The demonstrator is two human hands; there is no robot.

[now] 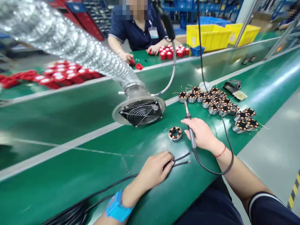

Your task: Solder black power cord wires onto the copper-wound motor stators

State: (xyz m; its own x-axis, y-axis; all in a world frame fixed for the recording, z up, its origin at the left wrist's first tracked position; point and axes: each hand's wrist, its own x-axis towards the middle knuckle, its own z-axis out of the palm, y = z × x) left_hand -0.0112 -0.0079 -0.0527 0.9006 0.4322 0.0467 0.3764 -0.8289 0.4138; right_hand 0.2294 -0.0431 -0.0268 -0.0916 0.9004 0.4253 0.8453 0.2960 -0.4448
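Observation:
My left hand (158, 167), with a blue band on its wrist, is closed around black cables (180, 158) near the table's front edge. Two stripped cable ends stick out past its fingers to the right. In my right hand (200, 132) is a soldering iron (191, 136), its tip pointing up and away from me. Between the hands and a little beyond them, one motor stator (175, 133) with copper windings lies alone on the green tabletop (105, 172). Several more stators (213, 107) stand grouped behind the iron.
A fume extractor fan (142, 114) hangs on a foil duct (70, 37) at left centre. Coiled cable (72, 212) lies front left. A solder holder (235, 89) sits behind the stators. Across the line, a co-worker (140, 28) handles red parts (170, 53) beside yellow bins (208, 37).

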